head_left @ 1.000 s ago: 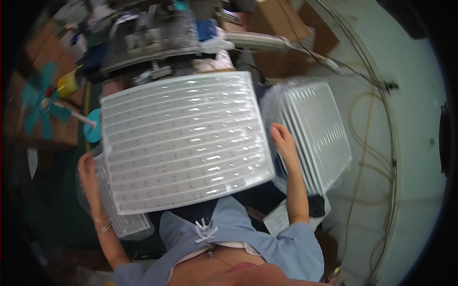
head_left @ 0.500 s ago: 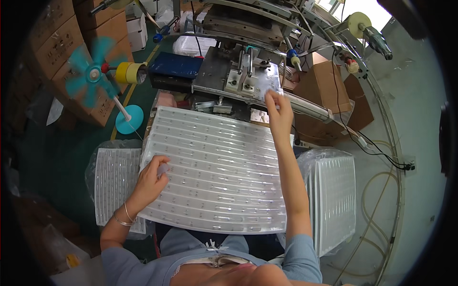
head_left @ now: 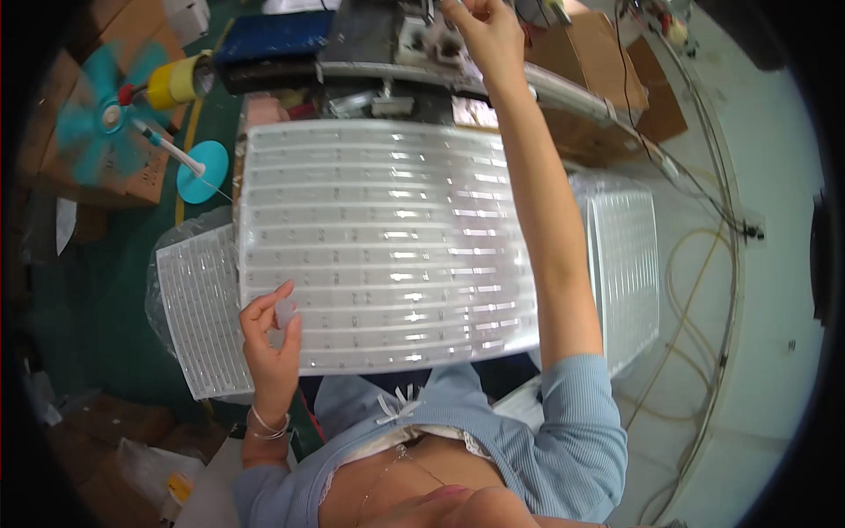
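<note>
Between the thumb and fingers of my left hand (head_left: 271, 339) is a small translucent piece (head_left: 286, 312), held over the left edge of a large white ribbed tray (head_left: 387, 363). Rows of small clear parts lie in the tray's channels. My right arm stretches forward across the tray's right side. At the top edge of the picture, my right hand (head_left: 491, 40) is at the metal fixture (head_left: 422, 42) of the machine. Its fingers are bent together there; what they grip, if anything, cannot be made out.
A turquoise fan (head_left: 111, 116) on a round base and a yellow tape roll (head_left: 172, 84) are at the left. A blue box (head_left: 275, 37) sits beside the machine. More ribbed trays stand at left (head_left: 204, 308) and right (head_left: 627, 273). An opened carton (head_left: 590, 62) is behind on the right.
My right hand has moved forward and left, from the plate's right corner to the fixture. My left hand still holds the translucent piece. The whole view has tilted down toward me.
</note>
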The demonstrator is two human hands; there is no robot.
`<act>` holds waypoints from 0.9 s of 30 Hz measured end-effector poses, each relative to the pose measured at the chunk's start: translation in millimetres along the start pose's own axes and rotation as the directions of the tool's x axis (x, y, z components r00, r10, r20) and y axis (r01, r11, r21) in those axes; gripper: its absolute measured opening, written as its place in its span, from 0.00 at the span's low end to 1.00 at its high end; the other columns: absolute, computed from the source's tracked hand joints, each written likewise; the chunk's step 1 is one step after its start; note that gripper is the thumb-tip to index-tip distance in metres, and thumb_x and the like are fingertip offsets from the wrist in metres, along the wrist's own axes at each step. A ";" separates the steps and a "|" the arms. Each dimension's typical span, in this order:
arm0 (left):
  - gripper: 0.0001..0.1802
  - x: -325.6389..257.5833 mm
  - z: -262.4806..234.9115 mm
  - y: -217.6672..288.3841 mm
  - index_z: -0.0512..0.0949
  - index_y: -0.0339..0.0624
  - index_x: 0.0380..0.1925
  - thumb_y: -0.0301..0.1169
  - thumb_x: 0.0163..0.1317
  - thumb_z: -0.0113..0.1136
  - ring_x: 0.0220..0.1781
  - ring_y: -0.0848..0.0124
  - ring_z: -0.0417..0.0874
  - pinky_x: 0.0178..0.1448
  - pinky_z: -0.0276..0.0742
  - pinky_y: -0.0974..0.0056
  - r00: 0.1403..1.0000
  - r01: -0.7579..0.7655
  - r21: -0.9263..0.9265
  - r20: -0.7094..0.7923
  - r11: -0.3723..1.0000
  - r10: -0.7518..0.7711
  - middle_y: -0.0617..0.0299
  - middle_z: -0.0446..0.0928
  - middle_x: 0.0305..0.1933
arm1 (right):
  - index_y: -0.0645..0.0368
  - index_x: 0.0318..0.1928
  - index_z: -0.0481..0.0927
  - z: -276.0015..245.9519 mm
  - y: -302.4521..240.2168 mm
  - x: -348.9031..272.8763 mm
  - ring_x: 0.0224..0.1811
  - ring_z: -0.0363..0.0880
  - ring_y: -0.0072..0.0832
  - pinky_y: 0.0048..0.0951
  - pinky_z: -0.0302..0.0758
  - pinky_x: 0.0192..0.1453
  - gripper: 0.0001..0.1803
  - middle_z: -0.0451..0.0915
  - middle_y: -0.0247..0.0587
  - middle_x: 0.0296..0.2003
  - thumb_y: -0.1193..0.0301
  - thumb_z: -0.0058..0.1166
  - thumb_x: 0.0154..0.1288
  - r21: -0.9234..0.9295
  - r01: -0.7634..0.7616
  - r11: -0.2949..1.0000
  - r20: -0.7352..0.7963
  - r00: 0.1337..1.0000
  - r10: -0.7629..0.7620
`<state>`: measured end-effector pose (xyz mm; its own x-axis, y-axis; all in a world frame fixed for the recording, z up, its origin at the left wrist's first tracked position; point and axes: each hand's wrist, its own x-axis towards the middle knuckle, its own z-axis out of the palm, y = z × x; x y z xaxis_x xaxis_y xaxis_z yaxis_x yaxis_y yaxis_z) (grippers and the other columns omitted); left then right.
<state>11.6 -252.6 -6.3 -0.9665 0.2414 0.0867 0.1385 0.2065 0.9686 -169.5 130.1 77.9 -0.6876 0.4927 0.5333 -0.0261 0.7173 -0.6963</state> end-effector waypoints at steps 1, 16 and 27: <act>0.20 -4.5 6.9 6.3 0.66 0.37 0.50 0.17 0.57 0.56 0.51 0.70 0.76 0.49 0.70 0.69 0.994 -0.085 0.069 0.074 0.994 0.080 0.50 0.75 0.56 | 0.63 0.36 0.80 -15.5 -4.3 -13.2 0.39 0.77 0.38 0.35 0.72 0.44 0.24 0.78 0.47 0.35 0.54 0.64 0.49 0.066 0.045 0.997 0.022 0.999 -0.046; 0.19 -60.2 177.2 53.9 0.75 0.39 0.42 0.28 0.49 0.66 0.37 0.62 0.77 0.40 0.70 0.61 0.540 -0.633 -0.121 0.638 0.765 0.549 0.59 0.78 0.36 | 0.61 0.36 0.77 -268.3 33.8 -305.0 0.29 0.72 0.17 0.19 0.69 0.33 0.11 0.76 0.31 0.34 0.74 0.64 0.53 -0.123 -0.482 0.868 0.570 0.682 0.459; 0.17 -78.1 213.7 32.7 0.76 0.44 0.44 0.30 0.52 0.64 0.43 0.67 0.74 0.50 0.62 0.59 0.513 -0.824 0.267 0.726 0.499 0.459 0.63 0.75 0.41 | 0.58 0.38 0.80 -273.1 41.1 -348.4 0.33 0.78 0.29 0.28 0.74 0.37 0.11 0.75 0.37 0.32 0.74 0.64 0.52 -0.117 -0.334 0.935 0.511 0.788 0.345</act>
<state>137.8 -62.1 -31.2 -0.2752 0.9065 0.3202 0.9236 0.1568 0.3499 267.3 122.5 -5.3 -0.9212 0.3836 -0.0654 0.2899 0.5643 -0.7730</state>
